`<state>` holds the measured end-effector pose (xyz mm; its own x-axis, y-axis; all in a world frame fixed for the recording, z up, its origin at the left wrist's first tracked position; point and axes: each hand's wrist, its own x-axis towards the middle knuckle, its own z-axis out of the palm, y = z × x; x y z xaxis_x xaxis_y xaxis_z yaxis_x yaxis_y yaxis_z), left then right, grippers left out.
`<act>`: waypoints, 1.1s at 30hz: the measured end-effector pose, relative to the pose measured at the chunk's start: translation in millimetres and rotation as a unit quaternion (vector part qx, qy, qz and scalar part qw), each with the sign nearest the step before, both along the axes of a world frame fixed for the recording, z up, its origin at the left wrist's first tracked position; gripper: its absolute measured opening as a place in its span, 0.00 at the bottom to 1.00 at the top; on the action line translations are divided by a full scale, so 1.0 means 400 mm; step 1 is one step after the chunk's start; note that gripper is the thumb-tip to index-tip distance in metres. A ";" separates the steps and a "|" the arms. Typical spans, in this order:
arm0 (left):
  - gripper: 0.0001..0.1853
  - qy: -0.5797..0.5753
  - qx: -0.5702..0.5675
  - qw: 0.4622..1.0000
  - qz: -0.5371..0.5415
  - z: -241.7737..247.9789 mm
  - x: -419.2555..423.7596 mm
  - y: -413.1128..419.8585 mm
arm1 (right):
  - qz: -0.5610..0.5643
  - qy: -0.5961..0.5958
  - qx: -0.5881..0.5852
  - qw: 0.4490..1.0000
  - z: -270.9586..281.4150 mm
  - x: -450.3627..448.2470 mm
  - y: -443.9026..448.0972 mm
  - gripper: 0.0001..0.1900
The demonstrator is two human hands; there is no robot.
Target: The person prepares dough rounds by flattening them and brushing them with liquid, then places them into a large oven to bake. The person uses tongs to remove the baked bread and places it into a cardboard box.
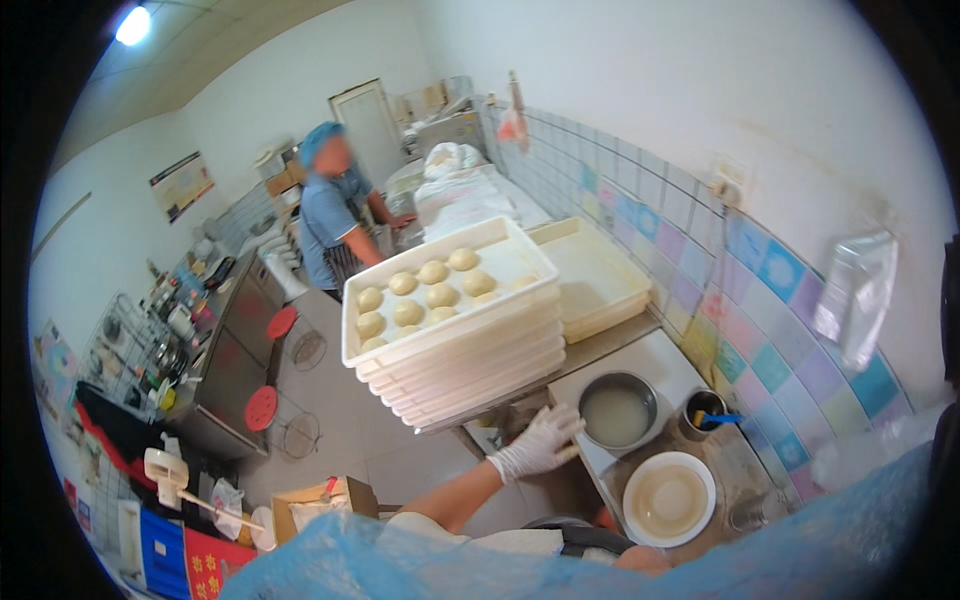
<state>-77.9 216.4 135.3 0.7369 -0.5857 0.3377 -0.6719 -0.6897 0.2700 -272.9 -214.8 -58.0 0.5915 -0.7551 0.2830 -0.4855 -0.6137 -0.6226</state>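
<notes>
My left hand, in a thin translucent glove, has its fingers apart and holds nothing; it is beside a round metal bowl of cloudy liquid. Only a bit of skin shows low in the picture where my right arm may be; my right hand is out of view. A white shallow bowl with brownish liquid sits nearer me. Behind it stands a metal cup with a blue-handled tool. Ahead is a stack of white plastic trays; the top one holds several round dough balls in rows.
A person in a blue cap stands beyond the trays at a cloth-covered table. More shallow trays lie by the tiled wall. Red stools, an open cardboard box and a white fan are to the left.
</notes>
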 end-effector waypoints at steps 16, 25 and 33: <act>0.26 0.137 0.107 0.945 0.276 0.316 0.629 0.476 | 0.373 0.074 -0.007 0.925 0.217 0.503 0.388 0.27; 0.23 0.133 0.129 0.934 0.307 0.307 0.668 0.440 | 0.336 0.069 0.047 0.938 0.253 0.408 0.288 0.25; 0.21 0.264 0.071 0.953 0.130 0.350 0.727 0.292 | 0.229 -0.055 0.239 0.942 0.207 0.290 0.094 0.24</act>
<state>212.9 333.3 275.4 0.9087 -0.3723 -0.1889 -0.2697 -0.8689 0.4151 -157.0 -177.3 24.7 0.8733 -0.4842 0.0541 -0.1541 -0.3799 -0.9121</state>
